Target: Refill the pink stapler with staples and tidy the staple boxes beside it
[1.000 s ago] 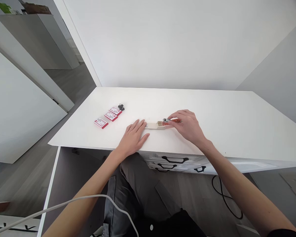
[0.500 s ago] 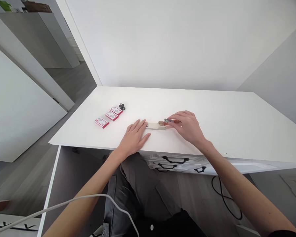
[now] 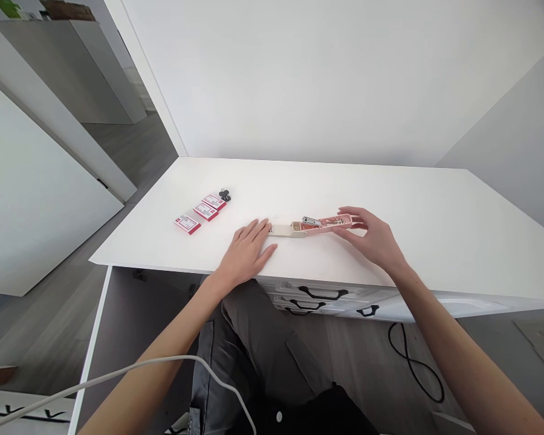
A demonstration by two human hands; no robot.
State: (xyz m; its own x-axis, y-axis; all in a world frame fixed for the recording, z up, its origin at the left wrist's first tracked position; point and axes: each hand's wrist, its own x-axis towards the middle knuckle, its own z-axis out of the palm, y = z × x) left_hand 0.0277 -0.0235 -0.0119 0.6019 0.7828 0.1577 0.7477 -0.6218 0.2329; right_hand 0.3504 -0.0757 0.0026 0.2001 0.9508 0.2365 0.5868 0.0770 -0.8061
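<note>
One stapler (image 3: 315, 230), as we read it, lies opened out lengthwise at the centre of the frame, resting on the white tabletop (image 3: 390, 199). Our left hand (image 3: 242, 254), left of centre, is laid palm down with its fingers spread, the fingertips touching the left end and clasping nothing. Our right hand (image 3: 369, 235), right of centre, pinches the other end between the thumb on the near edge and the fingers on the far edge.

To handle it well, we would press down gently with the left fingertips so that the body cannot slide or twist. On the right, we would judge a light, even pinch on the outer edges best, since squeezing hard could flex the shell. We'd also keep skin clear of the metal piece (image 3: 311, 221) and the joint, which look likely to nip, and keep both ends in line.

As for its looks, the left half is a pale cream part (image 3: 284, 231), slim and smooth, with a small squarish hollow at its right end. The right half is a pink part (image 3: 346, 220), rounded at the tip, its open inside facing up and showing metal fittings too small for us to make out. The silvery metal piece sits tilted over the near-centre end of the pink.
</note>
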